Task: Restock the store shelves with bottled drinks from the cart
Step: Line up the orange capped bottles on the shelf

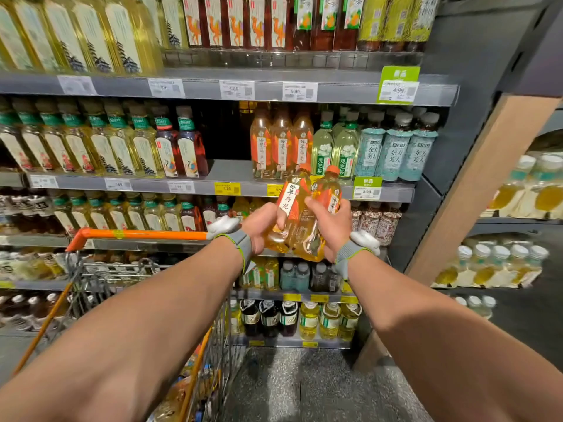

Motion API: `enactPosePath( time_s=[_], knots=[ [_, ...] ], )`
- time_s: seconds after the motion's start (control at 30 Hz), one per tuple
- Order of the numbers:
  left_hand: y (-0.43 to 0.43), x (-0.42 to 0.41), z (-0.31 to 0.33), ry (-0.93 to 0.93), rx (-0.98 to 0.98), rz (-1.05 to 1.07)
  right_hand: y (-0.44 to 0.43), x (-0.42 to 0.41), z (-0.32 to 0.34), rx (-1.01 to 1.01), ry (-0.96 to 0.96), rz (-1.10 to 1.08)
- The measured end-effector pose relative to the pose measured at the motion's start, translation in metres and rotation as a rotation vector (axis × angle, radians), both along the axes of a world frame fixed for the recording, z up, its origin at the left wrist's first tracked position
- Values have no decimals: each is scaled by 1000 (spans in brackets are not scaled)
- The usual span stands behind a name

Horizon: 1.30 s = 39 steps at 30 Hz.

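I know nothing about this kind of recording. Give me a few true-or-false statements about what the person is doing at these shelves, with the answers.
1. Each hand grips one bottle. True: the left hand holds an orange-label bottle, and the right hand holds a second bottle.
2. The held bottles have green caps. False: both caps are orange.
3. Matching bottles stand on the shelf behind them. True: the shelf row bears the same label.
4. The shelf left of that row is packed full. False: a dark gap is there.
5. The cart handle is blue. False: the cart handle is orange.
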<state>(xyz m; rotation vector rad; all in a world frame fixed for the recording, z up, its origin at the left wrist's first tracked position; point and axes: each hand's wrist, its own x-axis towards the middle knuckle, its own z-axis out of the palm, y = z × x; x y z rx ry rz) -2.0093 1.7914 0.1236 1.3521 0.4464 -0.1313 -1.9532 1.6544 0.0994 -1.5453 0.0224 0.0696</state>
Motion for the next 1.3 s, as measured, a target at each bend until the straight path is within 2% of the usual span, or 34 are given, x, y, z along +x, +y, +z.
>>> enactPosePath(
  time_s=[0.17,0.37,0.53,0.67,0.8,0.97,1.1,1.23,1.3],
  knots=[
    [17,5,-18,-94,271,23,27,1,2,-178,-37,-83],
    [20,6,-25,-135,281,120,45,5,-4,-255,-38,-151],
    [31,33,-33,-187,205,173,47,29,-14,-208,-94,-121],
    [29,63,-35,-213,361,277,47,60,-11,-139,-70,-123],
    [29,86,-32,-262,463,371,50,90,3,-112,-144,-92],
    [39,101,-18,-369,619,487,49,111,12,-165,-322,-69],
    [49,108,-5,-444,738,592,51,121,11,-209,-340,-124],
    [60,117,8,-502,873,564,58,130,15,-282,-327,-175],
    [64,121,12,-516,917,536,62,132,19,-270,-379,-188]
  ],
)
